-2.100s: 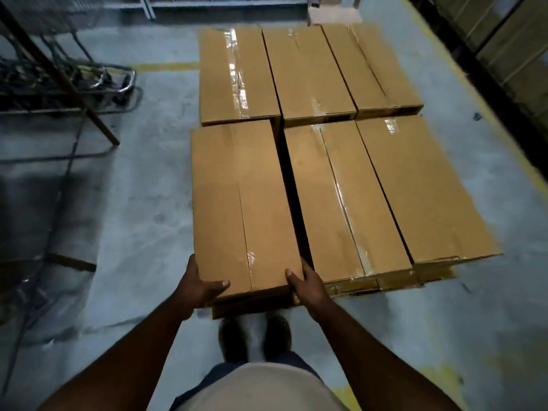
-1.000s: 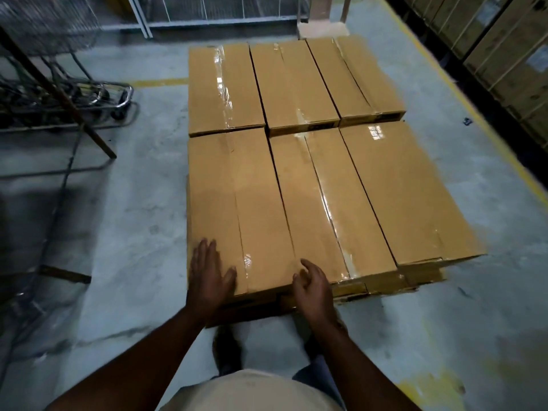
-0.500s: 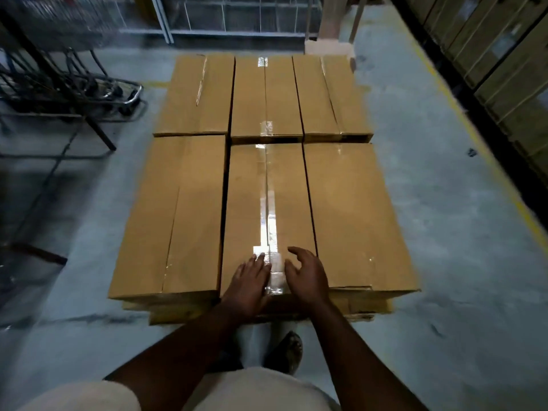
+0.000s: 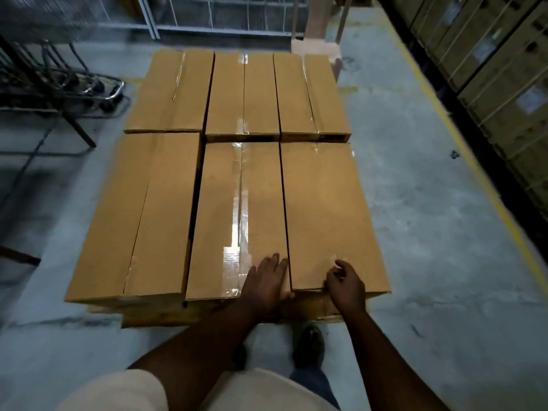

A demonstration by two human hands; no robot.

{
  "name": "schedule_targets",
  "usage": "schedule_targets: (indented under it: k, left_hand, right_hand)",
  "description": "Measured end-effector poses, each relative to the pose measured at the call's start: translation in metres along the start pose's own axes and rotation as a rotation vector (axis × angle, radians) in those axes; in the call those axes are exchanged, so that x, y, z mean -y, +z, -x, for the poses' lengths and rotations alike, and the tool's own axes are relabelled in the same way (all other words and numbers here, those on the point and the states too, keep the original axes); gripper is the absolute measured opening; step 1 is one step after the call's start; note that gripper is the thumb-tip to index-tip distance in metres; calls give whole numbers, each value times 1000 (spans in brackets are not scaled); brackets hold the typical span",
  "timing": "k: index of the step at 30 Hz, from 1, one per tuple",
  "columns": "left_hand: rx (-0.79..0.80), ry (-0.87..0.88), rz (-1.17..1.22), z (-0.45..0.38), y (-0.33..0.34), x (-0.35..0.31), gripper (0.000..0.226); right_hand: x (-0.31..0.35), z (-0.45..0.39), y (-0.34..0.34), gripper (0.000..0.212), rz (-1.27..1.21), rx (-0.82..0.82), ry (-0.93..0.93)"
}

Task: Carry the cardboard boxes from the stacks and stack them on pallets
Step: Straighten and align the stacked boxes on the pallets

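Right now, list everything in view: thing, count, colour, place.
cardboard boxes: six, brown, two rows of three on the low stack.
floor: grey concrete, yellow line at right.
stacked cartons: brown, strapped, far right.
cart: one, metal, upper left.
shoe: one plainly seen, dark, near the stack.
left hand: flat on the near middle box.
right hand: fingers curled, on the near right box's end.
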State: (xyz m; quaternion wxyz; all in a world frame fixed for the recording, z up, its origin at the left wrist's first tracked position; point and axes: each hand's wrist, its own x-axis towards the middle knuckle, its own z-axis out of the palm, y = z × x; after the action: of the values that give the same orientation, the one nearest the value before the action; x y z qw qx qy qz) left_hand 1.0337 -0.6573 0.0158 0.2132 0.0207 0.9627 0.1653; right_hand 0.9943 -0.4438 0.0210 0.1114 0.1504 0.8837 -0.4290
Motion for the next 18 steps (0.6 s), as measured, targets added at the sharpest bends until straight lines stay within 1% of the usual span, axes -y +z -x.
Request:
schedule_targets:
  k: [2, 4, 6, 7, 8, 10, 11, 12, 14, 18]
  left_hand:
    - [64, -21, -32, -8, 2, -20, 106]
    - [120, -89, -18, -13, 2, -38, 108]
    - [140, -182, -5, -16, 4, -53, 110]
    - [145, -222, -9, -19, 5, -58, 112]
    - [153, -257, -11, -21, 7, -60, 114]
    - [161, -322, -20, -30, 9, -66, 115]
    - [171, -351, -33, -32, 10, -69, 114]
    - [178, -376, -45, -34, 10, -71, 112]
    - [182, -410, -60, -35, 12, -72, 107]
    - [183, -409, -69, -33, 10, -71, 104]
  right_hand:
    - [-4, -17, -16, 38, 42, -15, -37]
    - [-9, -33, -33, 41, 118, -89, -71]
    - [-19, -49, -53, 47, 183, -149, -42]
    - [-26, -59, -61, 53, 191, -138, 1]
    - [-33, -68, -66, 63, 180, -91, 43]
    - [-48, -89, -71, 85, 131, 79, 72]
    - [-54, -97, -71, 93, 102, 147, 78]
    - [-58, -104, -69, 97, 78, 182, 87]
    - [-63, -113, -68, 97, 59, 210, 113]
    - [-67, -117, -66, 91, 60, 224, 122]
